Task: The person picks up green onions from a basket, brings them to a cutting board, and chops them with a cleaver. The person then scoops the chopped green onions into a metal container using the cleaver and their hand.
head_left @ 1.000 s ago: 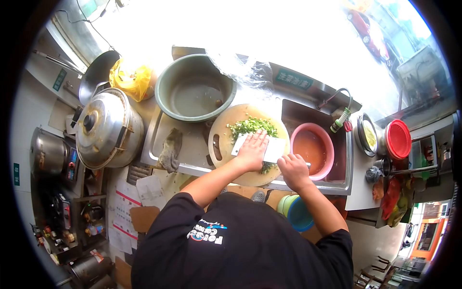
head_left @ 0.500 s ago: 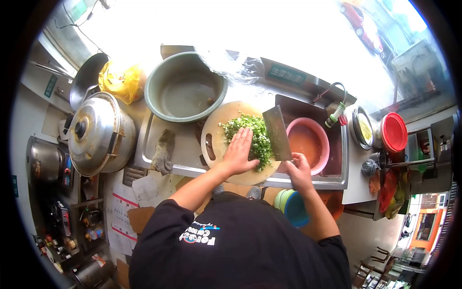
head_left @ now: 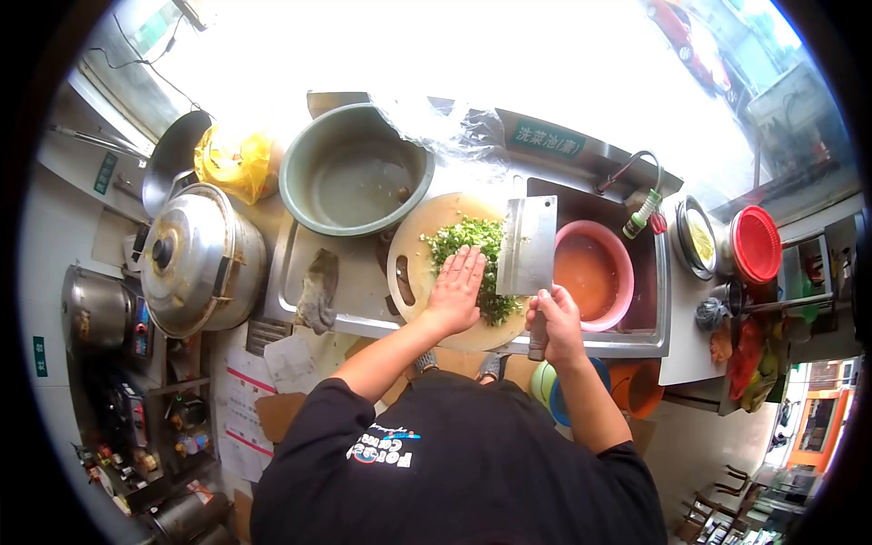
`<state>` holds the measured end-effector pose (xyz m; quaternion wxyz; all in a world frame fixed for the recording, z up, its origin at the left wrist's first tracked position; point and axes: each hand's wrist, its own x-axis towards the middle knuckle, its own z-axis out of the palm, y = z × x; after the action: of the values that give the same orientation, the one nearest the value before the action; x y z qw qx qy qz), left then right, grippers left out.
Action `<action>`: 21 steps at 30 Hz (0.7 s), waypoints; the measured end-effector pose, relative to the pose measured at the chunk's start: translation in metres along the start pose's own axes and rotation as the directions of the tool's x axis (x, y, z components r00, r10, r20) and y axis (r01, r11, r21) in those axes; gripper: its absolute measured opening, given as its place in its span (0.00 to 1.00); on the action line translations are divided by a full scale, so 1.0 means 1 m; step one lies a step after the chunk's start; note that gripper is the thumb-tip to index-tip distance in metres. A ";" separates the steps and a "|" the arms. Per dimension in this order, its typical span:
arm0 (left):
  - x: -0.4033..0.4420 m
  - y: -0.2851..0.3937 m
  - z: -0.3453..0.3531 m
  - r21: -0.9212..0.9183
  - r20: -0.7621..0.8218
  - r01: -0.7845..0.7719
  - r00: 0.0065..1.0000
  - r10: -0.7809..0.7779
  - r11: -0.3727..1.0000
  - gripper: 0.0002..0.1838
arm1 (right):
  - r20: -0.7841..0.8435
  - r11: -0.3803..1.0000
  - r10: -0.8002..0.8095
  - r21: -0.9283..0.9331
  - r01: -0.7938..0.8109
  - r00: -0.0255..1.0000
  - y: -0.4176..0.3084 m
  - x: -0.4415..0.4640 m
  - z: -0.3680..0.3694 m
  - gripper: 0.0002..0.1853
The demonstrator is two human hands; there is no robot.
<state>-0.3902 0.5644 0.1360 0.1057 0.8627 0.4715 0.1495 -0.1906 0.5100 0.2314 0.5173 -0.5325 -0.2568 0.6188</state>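
Note:
A heap of chopped green vegetable, with pale bits among it, lies on a round wooden cutting board set over the sink's edge. My left hand rests flat on the left side of the heap, fingers stretched out and close together. In my right hand is the handle of a broad cleaver. The blade stands at the right side of the heap, its wide face turned up toward me. Part of the heap is hidden by the blade and my left hand.
Right of the board, a pink basin of reddish-brown liquid sits in the sink beneath a tap. A large grey-green tub stands behind left. A grey cloth and a lidded pot are farther left.
The cleaver has turned so its broad face shows more, and its handle has come into sight. My left hand stays flat on the heap. The whole view has shifted slightly.

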 end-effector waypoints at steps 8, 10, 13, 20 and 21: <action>0.015 0.012 -0.021 0.132 -0.167 -0.292 0.935 0.312 0.947 0.40 | 0.134 0.971 0.202 -0.156 -0.181 0.970 -0.015 -0.004 -0.027 0.15; 0.016 0.000 -0.007 0.160 -0.173 -0.227 0.952 0.254 0.961 0.40 | 0.129 0.955 0.202 -0.246 -0.166 0.971 -0.018 -0.016 -0.028 0.23; 0.011 0.005 -0.024 0.075 -0.047 0.005 0.999 -0.002 0.997 0.40 | 0.149 0.977 0.154 -0.172 -0.128 0.977 -0.023 -0.032 -0.036 0.14; 0.010 -0.008 -0.020 -0.240 -0.220 0.107 0.962 -0.162 0.965 0.22 | 0.079 0.601 -0.338 -0.748 0.280 0.938 -0.001 -0.051 -0.042 0.16; 0.014 -0.006 -0.025 -0.270 -0.320 0.036 0.939 -0.125 0.962 0.20 | 0.066 0.601 -0.352 -0.748 0.280 0.934 0.001 -0.051 -0.040 0.16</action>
<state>-0.3970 0.5805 0.1596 0.1426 0.7833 0.4939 0.3494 -0.1587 0.4542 0.2386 0.3646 -0.6698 -0.5546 0.3329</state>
